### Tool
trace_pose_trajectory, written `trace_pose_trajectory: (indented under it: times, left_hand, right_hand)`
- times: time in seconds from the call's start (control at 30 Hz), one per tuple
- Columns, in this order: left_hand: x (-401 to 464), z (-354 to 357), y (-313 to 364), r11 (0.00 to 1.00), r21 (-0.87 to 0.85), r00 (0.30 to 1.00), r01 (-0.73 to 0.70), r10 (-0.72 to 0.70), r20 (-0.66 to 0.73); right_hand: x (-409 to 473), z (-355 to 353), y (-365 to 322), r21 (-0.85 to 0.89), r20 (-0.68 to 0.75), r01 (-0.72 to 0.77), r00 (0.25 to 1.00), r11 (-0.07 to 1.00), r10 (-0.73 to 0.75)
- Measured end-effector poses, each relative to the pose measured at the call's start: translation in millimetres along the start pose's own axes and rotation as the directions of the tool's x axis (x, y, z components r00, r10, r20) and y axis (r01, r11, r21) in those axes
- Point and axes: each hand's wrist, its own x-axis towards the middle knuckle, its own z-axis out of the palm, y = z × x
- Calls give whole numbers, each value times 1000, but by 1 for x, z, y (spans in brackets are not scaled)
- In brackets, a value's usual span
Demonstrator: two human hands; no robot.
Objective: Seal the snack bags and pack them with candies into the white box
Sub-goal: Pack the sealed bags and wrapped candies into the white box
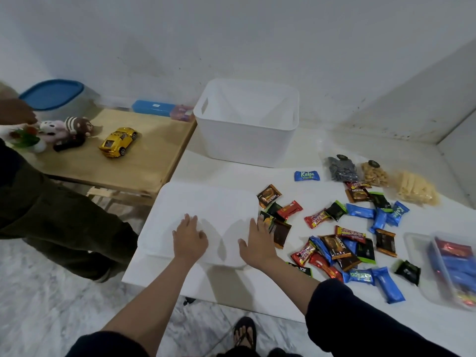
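Both hands flat on white lid, nothing gripped

Left hand [189, 239] and right hand [257, 240] resting palm-down on white lid [206, 202] at near-left part of white table [283, 300], fingers straight and spread, clasping nothing. White box [246, 122] standing open and upright at far side of table, beyond lid. Candies [342, 243] scattered loose right of lid, nearest ones just beside right fingertips. Three clear snack bags [378, 176] lying together at far right, well apart from hands; sealed or unsealed cannot tell. Clear tray [417, 243] holding more wrapped sweets at right edge. Low wooden table [144, 163] on left bearing yellow toy car [118, 141] and plush toys [67, 130]; another person's hand [18, 112] above them
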Motion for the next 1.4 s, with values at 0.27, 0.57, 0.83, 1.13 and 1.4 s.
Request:
trace_pose_trajectory:
  times: [0.27, 0.57, 0.83, 1.13, 1.4]
  left_hand:
    - [3, 31, 89, 969, -127, 976, -212, 218, 29]
    - [5, 76, 235, 897, -240, 901, -371, 410, 140]
    - [43, 124, 369, 910, -284, 926, -303, 351, 140]
    - [114, 175, 453, 988, -155, 996, 7, 7, 87]
    - [148, 200, 466, 972, -195, 981, 133, -102, 164]
  right_hand:
    - [2, -51, 44, 84, -210, -85, 973, 993, 101]
    - [-11, -127, 159, 172, -354, -313, 865, 934, 355]
    - [24, -233, 290, 286, -426, -413, 754, 865, 500]
    - [108, -303, 387, 39, -365, -455, 822, 890, 437]
    - [165, -317, 397, 121, -201, -675, 702, 728, 684]
